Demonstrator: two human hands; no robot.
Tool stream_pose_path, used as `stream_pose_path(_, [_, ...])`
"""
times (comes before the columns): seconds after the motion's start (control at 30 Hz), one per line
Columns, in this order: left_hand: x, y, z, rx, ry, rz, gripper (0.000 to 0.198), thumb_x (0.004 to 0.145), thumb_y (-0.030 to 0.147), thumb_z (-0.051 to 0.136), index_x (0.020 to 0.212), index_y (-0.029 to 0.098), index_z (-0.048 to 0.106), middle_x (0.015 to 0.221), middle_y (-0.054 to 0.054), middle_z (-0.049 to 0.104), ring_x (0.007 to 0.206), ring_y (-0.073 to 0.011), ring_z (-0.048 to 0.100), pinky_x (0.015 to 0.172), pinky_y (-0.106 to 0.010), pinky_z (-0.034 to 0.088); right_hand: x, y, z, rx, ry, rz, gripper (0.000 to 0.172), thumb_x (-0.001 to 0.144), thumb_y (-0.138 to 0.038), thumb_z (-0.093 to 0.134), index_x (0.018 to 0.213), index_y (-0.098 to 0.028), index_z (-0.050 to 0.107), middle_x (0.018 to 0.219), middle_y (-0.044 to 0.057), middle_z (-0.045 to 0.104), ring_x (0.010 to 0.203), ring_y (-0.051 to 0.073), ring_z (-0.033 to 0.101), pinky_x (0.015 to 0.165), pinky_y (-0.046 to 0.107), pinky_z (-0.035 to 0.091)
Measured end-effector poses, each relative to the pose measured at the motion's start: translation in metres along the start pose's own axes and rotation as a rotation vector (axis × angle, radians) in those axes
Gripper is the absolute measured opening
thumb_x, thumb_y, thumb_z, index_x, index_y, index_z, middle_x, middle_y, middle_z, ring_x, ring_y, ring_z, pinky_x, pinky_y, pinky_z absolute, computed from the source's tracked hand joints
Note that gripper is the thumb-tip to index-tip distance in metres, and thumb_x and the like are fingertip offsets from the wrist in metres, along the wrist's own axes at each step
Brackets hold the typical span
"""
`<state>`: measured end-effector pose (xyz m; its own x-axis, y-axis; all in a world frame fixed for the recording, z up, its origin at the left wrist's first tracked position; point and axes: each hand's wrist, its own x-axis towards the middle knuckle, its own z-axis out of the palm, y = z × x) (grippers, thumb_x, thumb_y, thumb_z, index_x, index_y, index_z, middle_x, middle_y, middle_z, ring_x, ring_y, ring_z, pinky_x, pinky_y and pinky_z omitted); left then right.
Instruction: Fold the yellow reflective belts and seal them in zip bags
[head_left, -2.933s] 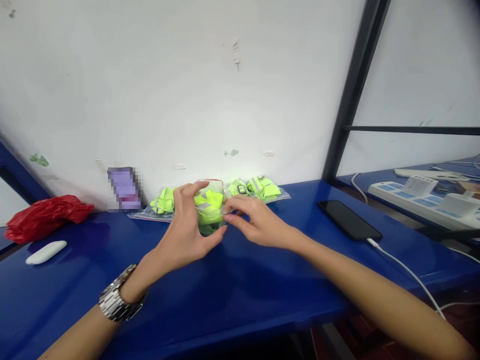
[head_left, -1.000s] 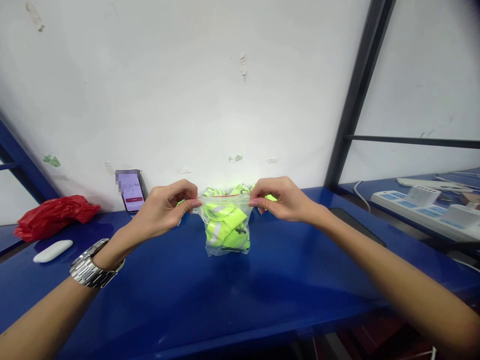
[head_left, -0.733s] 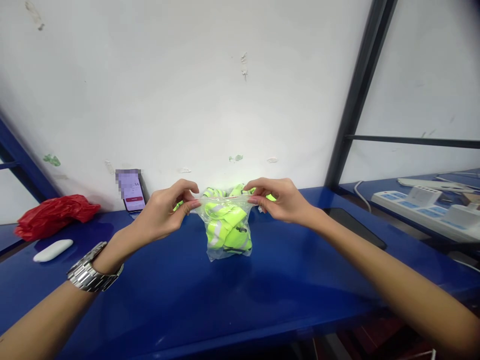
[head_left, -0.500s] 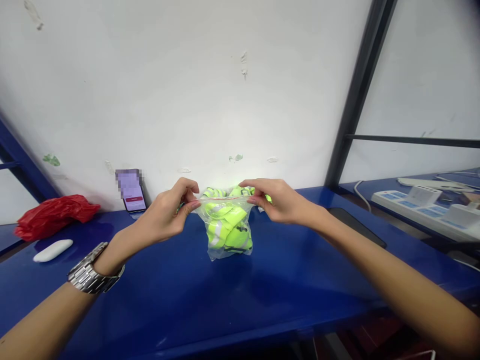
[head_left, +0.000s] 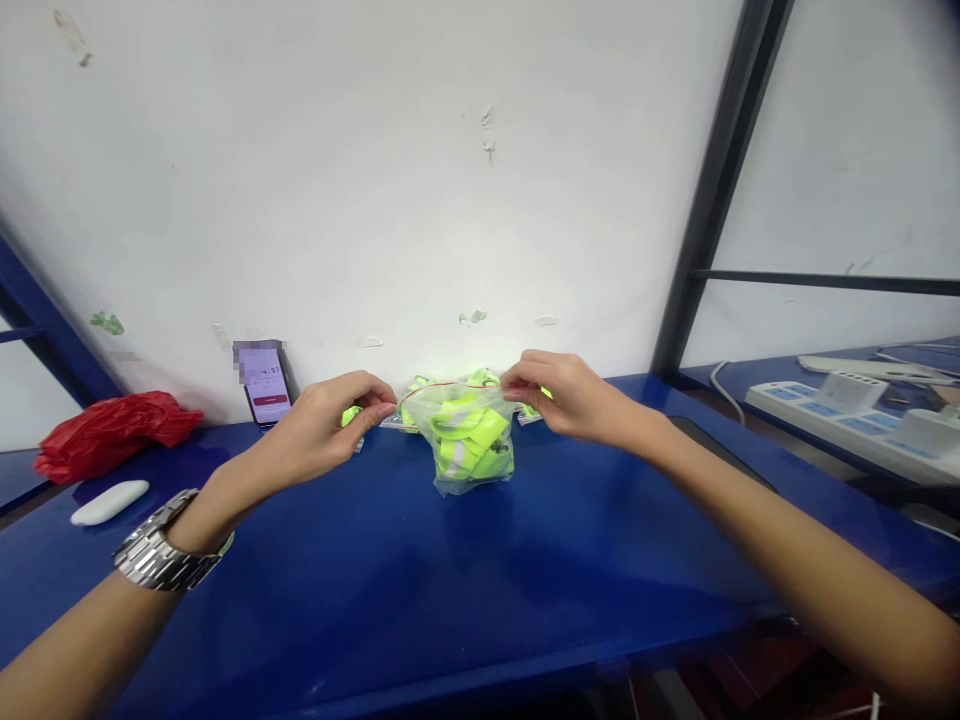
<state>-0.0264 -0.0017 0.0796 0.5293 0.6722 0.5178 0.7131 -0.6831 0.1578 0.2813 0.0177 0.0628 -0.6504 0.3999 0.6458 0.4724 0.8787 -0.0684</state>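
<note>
A clear zip bag (head_left: pixel 471 440) stuffed with neon yellow reflective bands stands on the blue table (head_left: pixel 420 590) near the wall. My right hand (head_left: pixel 564 396) pinches the bag's top right corner by its red seal line. My left hand (head_left: pixel 328 428), with a metal watch on the wrist, is closed in a pinch just left of the bag's top; whether it still touches the bag is unclear. More bagged neon bands (head_left: pixel 410 390) lie behind, against the wall.
A phone (head_left: pixel 264 384) leans on the wall at left. A red plastic bag (head_left: pixel 112 432) and a white oval case (head_left: pixel 109 502) lie far left. A black phone (head_left: pixel 718 450) lies behind my right forearm. Power strips (head_left: pixel 847 412) sit at right, beyond a black post (head_left: pixel 712 190).
The bag was held stretched at both top corners. Now it has moved slightly away towards the wall and its top has slackened, with my left hand drawn back to the left.
</note>
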Motion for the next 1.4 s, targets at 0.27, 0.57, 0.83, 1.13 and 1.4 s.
stream_pose_path(0.27, [-0.007, 0.013, 0.002, -0.164, -0.061, 0.038, 0.028, 0.096, 0.039, 0.045, 0.096, 0.018, 0.063, 0.086, -0.005, 0.067, 0.075, -0.0146, 0.062, 0.066, -0.024, 0.049, 0.004, -0.008, 0.001, -0.037, 0.011, 0.029, 0.015, 0.088, -0.009, 0.048, 0.079, -0.015, 0.057, 0.079, 0.006, 0.061, 0.065, 0.013, 0.052, 0.06, 0.025, 0.038])
stream_pose_path(0.57, [-0.01, 0.013, 0.015, -0.049, 0.062, 0.122, 0.016, 0.093, 0.031, 0.053, 0.088, 0.018, 0.062, 0.079, -0.002, 0.066, 0.069, -0.0114, 0.059, 0.061, -0.021, 0.045, 0.003, -0.007, 0.005, -0.034, 0.048, 0.05, 0.017, 0.085, -0.005, 0.045, 0.083, -0.013, 0.06, 0.079, 0.008, 0.061, 0.067, 0.015, 0.055, 0.059, 0.025, 0.04])
stream_pose_path(0.83, [-0.011, 0.007, 0.009, -0.007, 0.137, 0.088, 0.017, 0.092, 0.031, 0.055, 0.087, 0.019, 0.065, 0.077, -0.002, 0.069, 0.064, -0.0111, 0.059, 0.055, -0.021, 0.043, -0.004, 0.0, 0.011, -0.037, 0.053, -0.004, 0.023, 0.082, 0.001, 0.041, 0.084, -0.014, 0.058, 0.079, 0.006, 0.057, 0.067, 0.013, 0.053, 0.057, 0.025, 0.04])
stream_pose_path(1.13, [-0.01, 0.009, 0.006, -0.103, 0.102, 0.053, 0.018, 0.09, 0.033, 0.057, 0.088, 0.019, 0.067, 0.081, -0.003, 0.07, 0.066, -0.0112, 0.06, 0.057, -0.021, 0.045, 0.001, -0.004, 0.002, 0.035, -0.033, 0.0, 0.015, 0.084, -0.003, 0.047, 0.079, -0.016, 0.053, 0.078, 0.004, 0.057, 0.068, 0.012, 0.049, 0.061, 0.025, 0.038])
stream_pose_path(1.4, [-0.009, 0.006, 0.004, -0.048, 0.106, 0.121, 0.016, 0.091, 0.03, 0.057, 0.089, 0.018, 0.067, 0.082, -0.004, 0.071, 0.069, -0.0125, 0.063, 0.059, -0.021, 0.046, 0.002, -0.008, -0.005, 0.055, -0.069, -0.011, 0.013, 0.087, -0.007, 0.048, 0.079, -0.016, 0.053, 0.076, 0.004, 0.058, 0.069, 0.014, 0.05, 0.06, 0.026, 0.037])
